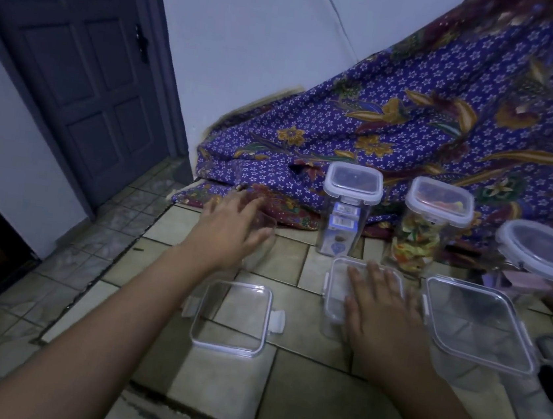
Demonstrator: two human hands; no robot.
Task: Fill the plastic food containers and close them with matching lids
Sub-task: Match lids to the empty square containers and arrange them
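Underneath, beige tiled floor [310, 385]; dark door [78, 59].

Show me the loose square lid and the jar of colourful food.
loose square lid [232, 316]: head view, clear centre panel.
jar of colourful food [416, 240]: head view, clear side wall.

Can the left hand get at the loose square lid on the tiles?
Probably yes: the loose square lid lies bare beside the forearm, nothing on it; the left hand would only need to draw back.

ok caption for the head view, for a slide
Right hand flat on a lidded box, left hand reaching to a clear tub, loose lid on the tiles.
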